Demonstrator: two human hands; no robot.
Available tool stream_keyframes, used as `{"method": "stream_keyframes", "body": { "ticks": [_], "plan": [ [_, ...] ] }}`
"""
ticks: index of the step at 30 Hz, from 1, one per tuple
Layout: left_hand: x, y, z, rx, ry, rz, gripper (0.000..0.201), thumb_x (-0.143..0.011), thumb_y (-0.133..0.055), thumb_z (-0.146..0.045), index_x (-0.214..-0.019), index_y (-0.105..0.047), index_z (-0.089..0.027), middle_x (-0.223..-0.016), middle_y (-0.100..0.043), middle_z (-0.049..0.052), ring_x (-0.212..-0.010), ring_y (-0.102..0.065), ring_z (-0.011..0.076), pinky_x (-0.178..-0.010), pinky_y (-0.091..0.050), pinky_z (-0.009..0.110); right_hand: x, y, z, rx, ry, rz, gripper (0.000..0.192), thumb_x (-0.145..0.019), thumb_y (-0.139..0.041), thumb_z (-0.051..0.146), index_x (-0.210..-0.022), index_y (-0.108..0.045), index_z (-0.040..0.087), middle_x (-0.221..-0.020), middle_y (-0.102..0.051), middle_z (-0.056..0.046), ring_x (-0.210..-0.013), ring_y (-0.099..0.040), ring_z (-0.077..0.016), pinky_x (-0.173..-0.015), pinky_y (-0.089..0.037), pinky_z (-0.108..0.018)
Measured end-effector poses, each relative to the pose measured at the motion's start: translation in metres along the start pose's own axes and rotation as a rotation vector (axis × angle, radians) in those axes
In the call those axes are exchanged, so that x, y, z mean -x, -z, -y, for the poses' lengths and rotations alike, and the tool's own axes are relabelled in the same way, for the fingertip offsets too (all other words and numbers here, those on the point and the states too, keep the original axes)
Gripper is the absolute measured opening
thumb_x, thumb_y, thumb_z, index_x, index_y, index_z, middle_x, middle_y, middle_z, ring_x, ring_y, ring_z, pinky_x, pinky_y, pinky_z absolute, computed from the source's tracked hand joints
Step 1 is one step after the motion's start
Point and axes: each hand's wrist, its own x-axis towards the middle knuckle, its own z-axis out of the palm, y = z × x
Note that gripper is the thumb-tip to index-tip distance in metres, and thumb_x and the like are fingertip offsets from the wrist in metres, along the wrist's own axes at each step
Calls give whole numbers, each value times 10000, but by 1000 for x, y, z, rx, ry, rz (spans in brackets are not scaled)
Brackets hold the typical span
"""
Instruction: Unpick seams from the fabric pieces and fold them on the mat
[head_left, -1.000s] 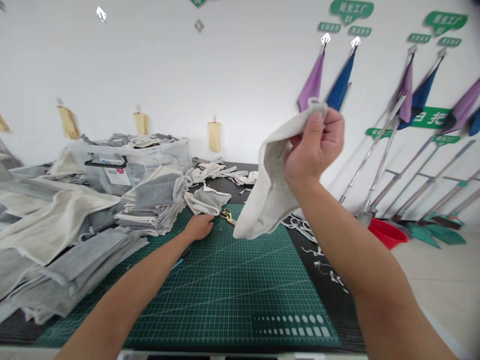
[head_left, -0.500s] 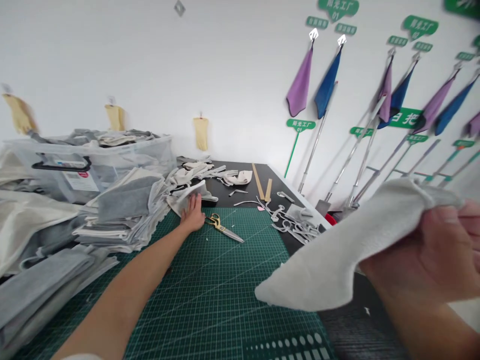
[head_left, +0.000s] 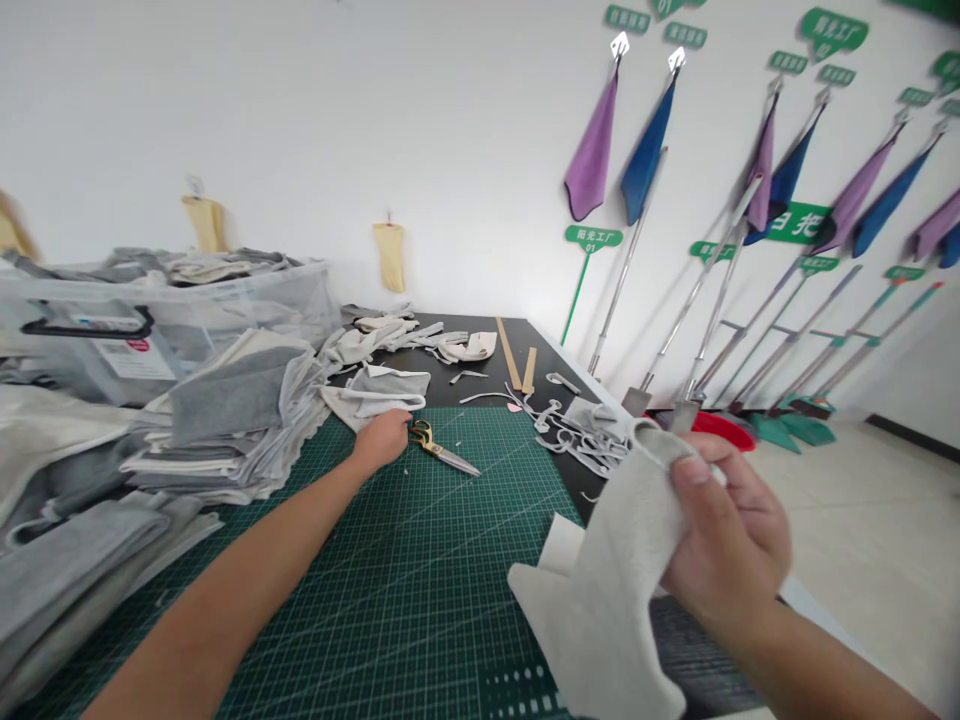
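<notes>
A green cutting mat [head_left: 420,560] covers the dark worktop [head_left: 480,365]. A pale cloth [head_left: 600,600] is pinched in the right hand [head_left: 731,545]. Gold-handled scissors [head_left: 439,447] lie just right of the left hand [head_left: 384,438], fingers curled, blades pointing rightward.

A textile workshop: green cutting mat [head_left: 420,560], scissors [head_left: 439,447], stacked fabric pieces [head_left: 225,420], offcuts [head_left: 577,440].

Green gridded mat [head_left: 420,560], pale grey cloth [head_left: 607,590]
</notes>
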Motion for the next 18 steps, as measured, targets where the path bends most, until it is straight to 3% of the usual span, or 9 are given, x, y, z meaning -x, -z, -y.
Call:
{"method": "stream_keyframes", "body": {
  "ticks": [5,11,15,18],
  "plan": [
    [13,10,-25,50,-133,41,347,-871,-379,-248,-1082,-652,-218,-1160,-651,41,-1094,-575,179,-967,-417,286,25,-9,-21,-32,-100,89,231,-761,-690,398,-763,-609,182,-568,-508,22,-478,-414,-87,-430,-328,-191],
    [36,30,-52,126,-236,76,339,-862,-406,-247,-1078,-663,-205,-1195,-635,49,-1149,-543,201,-1010,-391,317,58,-4,-73,70,-301,194,269,-827,-606,431,-764,-573,172,-554,-405,50,-481,-328,-78,-428,-286,-189],
    [65,53,-81,218,-351,123,376,-913,-359,-319,-1137,-642,-212,-1185,-648,30,-1116,-568,181,-995,-409,301,63,-11,-97,130,-343,243,288,-845,-578,442,-777,-574,162,-592,-442,37,-529,-396,-95,-468,-349,-196],
    [96,78,-109,416,-435,152,418,-922,-373,-401,-1227,-570,-196,-1169,-650,59,-1050,-601,176,-916,-460,292,57,-23,-94,25,-349,312,283,-843,-575,455,-814,-567,174,-647,-517,20,-554,-491,-115,-517,-440,-226]
  ]
}}
